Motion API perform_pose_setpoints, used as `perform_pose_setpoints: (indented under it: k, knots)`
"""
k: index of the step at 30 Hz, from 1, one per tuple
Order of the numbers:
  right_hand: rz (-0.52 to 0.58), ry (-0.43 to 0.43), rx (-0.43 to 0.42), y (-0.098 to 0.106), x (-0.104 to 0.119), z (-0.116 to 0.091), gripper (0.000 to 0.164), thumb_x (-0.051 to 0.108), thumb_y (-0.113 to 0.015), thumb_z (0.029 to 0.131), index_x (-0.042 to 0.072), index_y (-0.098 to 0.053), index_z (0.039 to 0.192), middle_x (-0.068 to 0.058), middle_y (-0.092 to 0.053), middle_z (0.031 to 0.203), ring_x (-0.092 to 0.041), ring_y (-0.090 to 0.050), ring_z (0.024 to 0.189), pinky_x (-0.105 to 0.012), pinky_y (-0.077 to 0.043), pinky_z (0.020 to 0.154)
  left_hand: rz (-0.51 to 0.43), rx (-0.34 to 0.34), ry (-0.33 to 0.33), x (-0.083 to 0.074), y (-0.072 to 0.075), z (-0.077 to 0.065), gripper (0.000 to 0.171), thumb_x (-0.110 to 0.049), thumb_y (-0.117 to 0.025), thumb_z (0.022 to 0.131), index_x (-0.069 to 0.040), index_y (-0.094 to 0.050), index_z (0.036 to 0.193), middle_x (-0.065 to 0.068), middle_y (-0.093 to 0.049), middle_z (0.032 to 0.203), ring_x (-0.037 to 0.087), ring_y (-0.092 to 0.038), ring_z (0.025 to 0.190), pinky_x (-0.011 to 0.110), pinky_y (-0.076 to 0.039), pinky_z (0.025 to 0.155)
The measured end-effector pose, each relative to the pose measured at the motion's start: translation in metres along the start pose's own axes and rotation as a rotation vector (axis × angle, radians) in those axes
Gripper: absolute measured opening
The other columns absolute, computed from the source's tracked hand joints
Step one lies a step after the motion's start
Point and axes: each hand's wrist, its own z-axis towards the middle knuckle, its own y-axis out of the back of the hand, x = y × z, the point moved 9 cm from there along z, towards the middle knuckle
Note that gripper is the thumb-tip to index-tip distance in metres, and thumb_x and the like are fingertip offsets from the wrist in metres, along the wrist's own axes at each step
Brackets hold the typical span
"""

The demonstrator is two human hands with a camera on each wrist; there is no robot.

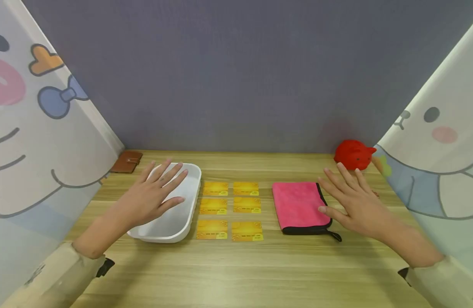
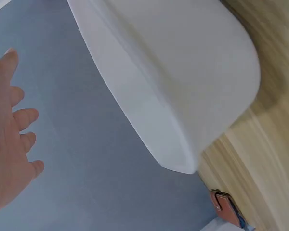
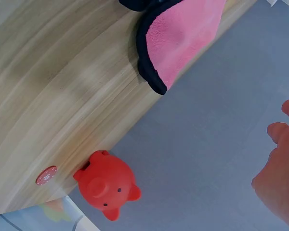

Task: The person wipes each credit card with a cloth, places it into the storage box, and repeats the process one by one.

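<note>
Lying flat, black-edged pink cloth (image 1: 299, 206), apparently folded

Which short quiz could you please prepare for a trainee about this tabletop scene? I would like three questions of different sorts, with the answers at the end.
1. How many golden bank-style cards lie between the white tub and the pink cloth?
2. True or false: the right hand has its fingers spread and grips nothing.
3. Which thing stands at the far right corner of the wooden table?
A. brown wallet
B. red pig figurine
C. white tub

Key:
1. Six
2. True
3. B
</note>
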Motion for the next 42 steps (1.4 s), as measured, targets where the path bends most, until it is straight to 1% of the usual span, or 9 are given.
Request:
perform_pose_setpoints:
  k: [4, 8, 11, 15, 20, 23, 28, 35, 42]
  knots:
    - [0.023, -0.011, 0.014, -0.003, -0.001, 0.000, 0.080, 0.046, -0.068, 0.092, 0.013, -0.035, 0.157, -0.009, -0.017, 0.168, -0.027, 0.008, 0.158, -0.051, 0.009, 0.125, 0.013, 0.005, -0.020, -0.003, 0.003, 0.012, 0.071, -0.050, -0.052, 0.101, -0.013, -0.031, 0.158, 0.015, -0.033, 0.162, 0.039, -0.018, 0.154, 0.060, -0.013, 0.122]
    - [0.029, 0.006, 0.012, -0.007, 0.000, 0.005, 0.079, 0.045, -0.068, 0.093, 0.011, -0.036, 0.156, -0.012, -0.020, 0.167, -0.028, 0.009, 0.157, -0.048, 0.009, 0.126, 0.026, 0.002, -0.012, -0.004, 0.015, 0.031, 0.065, -0.044, -0.061, 0.098, -0.009, -0.046, 0.151, 0.018, -0.040, 0.158, 0.042, -0.019, 0.153, 0.062, -0.017, 0.120]
    - [0.013, 0.013, 0.015, -0.009, 0.000, 0.009, 0.079, 0.045, -0.068, 0.092, 0.011, -0.037, 0.156, -0.013, -0.021, 0.167, -0.030, 0.008, 0.157, -0.048, 0.007, 0.126, 0.044, 0.050, -0.010, -0.008, 0.022, 0.049, 0.060, -0.041, -0.064, 0.097, -0.007, -0.052, 0.146, 0.019, -0.045, 0.154, 0.044, -0.022, 0.151, 0.063, -0.019, 0.119]
    - [0.014, -0.006, 0.046, -0.013, 0.000, 0.015, 0.077, 0.048, -0.067, 0.093, 0.012, -0.038, 0.155, -0.013, -0.021, 0.167, -0.029, 0.008, 0.157, -0.050, 0.006, 0.126, 0.034, 0.207, 0.011, -0.013, 0.011, 0.071, 0.058, -0.040, -0.063, 0.098, -0.007, -0.053, 0.145, 0.019, -0.052, 0.148, 0.044, -0.033, 0.147, 0.063, -0.024, 0.118]
    - [0.089, -0.046, 0.121, -0.036, -0.002, 0.022, 0.076, 0.052, -0.062, 0.095, 0.013, -0.038, 0.155, -0.013, -0.017, 0.168, -0.033, 0.008, 0.157, -0.054, 0.008, 0.124, -0.132, 0.534, 0.136, -0.006, -0.030, 0.097, 0.059, -0.039, -0.060, 0.100, -0.007, -0.048, 0.149, 0.018, -0.054, 0.147, 0.045, -0.043, 0.140, 0.064, -0.030, 0.114]
    - [0.148, -0.084, 0.210, -0.058, -0.002, 0.025, 0.076, 0.055, -0.058, 0.096, 0.014, -0.036, 0.157, -0.015, -0.017, 0.168, -0.036, 0.008, 0.157, -0.064, 0.000, 0.122, -0.160, 0.651, 0.182, -0.007, -0.051, 0.110, 0.060, -0.038, -0.060, 0.100, -0.009, -0.045, 0.151, 0.017, -0.050, 0.151, 0.043, -0.040, 0.142, 0.064, -0.025, 0.117]
    - [0.210, -0.084, 0.331, -0.085, 0.009, 0.026, 0.076, 0.057, -0.057, 0.096, 0.013, -0.038, 0.156, -0.019, -0.027, 0.164, -0.044, -0.004, 0.154, -0.070, -0.010, 0.117, -0.009, 0.658, 0.180, -0.014, -0.067, 0.124, 0.057, -0.036, -0.064, 0.098, -0.012, -0.051, 0.147, 0.019, -0.047, 0.151, 0.044, -0.036, 0.144, 0.063, -0.021, 0.119]
    - [0.192, -0.071, 0.391, -0.094, 0.011, 0.029, 0.074, 0.058, -0.055, 0.097, 0.013, -0.041, 0.154, -0.018, -0.030, 0.163, -0.048, -0.014, 0.151, -0.073, -0.012, 0.115, 0.130, 0.657, 0.152, -0.024, -0.075, 0.134, 0.047, -0.034, -0.068, 0.095, -0.016, -0.062, 0.137, 0.015, -0.052, 0.146, 0.041, -0.039, 0.139, 0.062, -0.018, 0.120]
    - [0.276, -0.148, 0.515, -0.108, 0.005, 0.024, 0.080, 0.062, -0.051, 0.097, 0.013, -0.033, 0.157, -0.020, -0.025, 0.164, -0.047, -0.019, 0.151, -0.069, -0.020, 0.116, 0.192, 0.735, 0.121, -0.028, -0.094, 0.129, 0.046, -0.027, -0.069, 0.093, -0.016, -0.061, 0.138, 0.014, -0.049, 0.150, 0.039, -0.036, 0.143, 0.061, -0.010, 0.123]
